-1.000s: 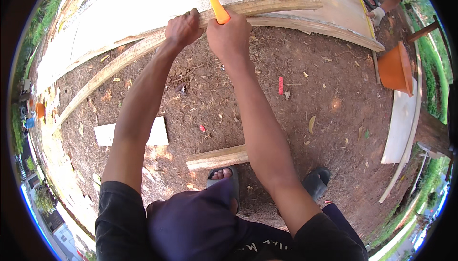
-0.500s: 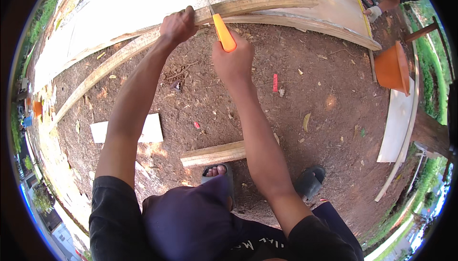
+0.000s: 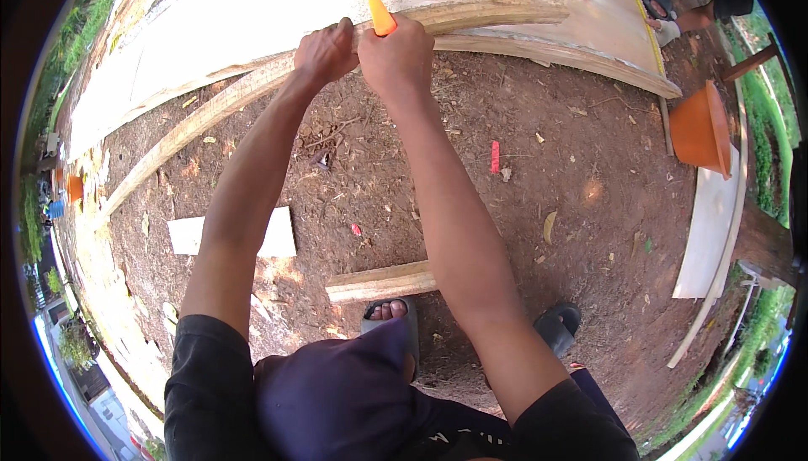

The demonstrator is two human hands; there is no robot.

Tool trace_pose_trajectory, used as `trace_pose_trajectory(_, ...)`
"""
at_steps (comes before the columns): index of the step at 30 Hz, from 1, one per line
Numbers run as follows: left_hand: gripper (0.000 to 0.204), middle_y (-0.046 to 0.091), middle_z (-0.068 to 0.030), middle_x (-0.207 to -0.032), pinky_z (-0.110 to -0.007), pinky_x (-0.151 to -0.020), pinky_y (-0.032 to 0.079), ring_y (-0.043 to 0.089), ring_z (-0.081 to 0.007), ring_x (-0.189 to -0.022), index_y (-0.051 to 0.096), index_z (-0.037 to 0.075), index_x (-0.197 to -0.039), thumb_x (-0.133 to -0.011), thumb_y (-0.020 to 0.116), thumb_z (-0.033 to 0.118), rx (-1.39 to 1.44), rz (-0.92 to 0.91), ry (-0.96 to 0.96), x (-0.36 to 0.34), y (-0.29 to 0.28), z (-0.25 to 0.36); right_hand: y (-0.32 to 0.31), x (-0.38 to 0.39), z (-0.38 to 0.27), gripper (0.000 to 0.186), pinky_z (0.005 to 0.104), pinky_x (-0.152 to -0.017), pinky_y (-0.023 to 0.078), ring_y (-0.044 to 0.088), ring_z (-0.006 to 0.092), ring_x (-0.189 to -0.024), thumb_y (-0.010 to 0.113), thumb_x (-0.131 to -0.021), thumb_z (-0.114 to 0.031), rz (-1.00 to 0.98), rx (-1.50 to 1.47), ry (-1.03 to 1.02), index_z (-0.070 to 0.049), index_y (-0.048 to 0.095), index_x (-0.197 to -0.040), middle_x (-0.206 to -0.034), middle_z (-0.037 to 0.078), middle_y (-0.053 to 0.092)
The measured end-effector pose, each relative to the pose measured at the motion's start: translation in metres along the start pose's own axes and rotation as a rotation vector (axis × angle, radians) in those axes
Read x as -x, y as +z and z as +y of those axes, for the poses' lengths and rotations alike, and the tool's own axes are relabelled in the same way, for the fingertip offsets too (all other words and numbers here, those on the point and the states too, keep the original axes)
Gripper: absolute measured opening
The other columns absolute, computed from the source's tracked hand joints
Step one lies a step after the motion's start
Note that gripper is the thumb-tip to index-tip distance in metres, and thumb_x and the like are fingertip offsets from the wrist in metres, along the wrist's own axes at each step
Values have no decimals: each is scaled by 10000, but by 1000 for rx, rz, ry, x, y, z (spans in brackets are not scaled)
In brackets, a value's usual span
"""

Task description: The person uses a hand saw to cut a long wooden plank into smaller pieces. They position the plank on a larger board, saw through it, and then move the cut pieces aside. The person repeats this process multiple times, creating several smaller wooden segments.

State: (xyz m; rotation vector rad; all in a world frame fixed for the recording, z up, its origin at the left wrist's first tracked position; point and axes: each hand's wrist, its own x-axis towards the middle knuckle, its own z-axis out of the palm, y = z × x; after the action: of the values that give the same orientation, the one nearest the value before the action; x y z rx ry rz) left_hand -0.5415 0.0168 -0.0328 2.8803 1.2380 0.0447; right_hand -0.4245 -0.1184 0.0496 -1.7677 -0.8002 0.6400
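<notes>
My right hand is closed around the orange handle of a handsaw. Its thin blade points away from me, over a long wooden strip, and is hard to make out against the bright boards. Just to its left, my left hand is wrapped over the same strip, its knuckles near the saw. The strip lies across the edge of a wide pale wooden board, its left end slanting down toward the ground. Both hands nearly touch each other.
A short wood offcut lies by my left sandal, and a pale board piece is left of it. At right are an orange bucket and a leaning white plank. Another person's hand shows at the upper right.
My right hand has pushed the saw forward, away from me, and is now beside my left hand. The left hand keeps its hold on the strip. The view has shifted slightly.
</notes>
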Motion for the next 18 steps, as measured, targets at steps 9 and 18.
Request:
trace_pose_trajectory(9,649,474,-131,-1479,-538,-1182,273,429,-277,-1392,438,122,-1466,-971,521,534,-56,284,17,44,18,-1,11,12,29,168,441,-662,526,687,364,-686,635,-834,-69,38,-50,-165,43,686,-948,-721,217,674)
trace_pose_trajectory(18,587,687,-122,-1252,-584,-1177,303,593,-319,-1261,694,89,-1182,-1042,254,452,175,25,-266,-1,3,6,2,20,29,291,449,-675,532,697,346,-712,625,-842,-74,60,-11,-91,27,686,-1108,-792,214,692)
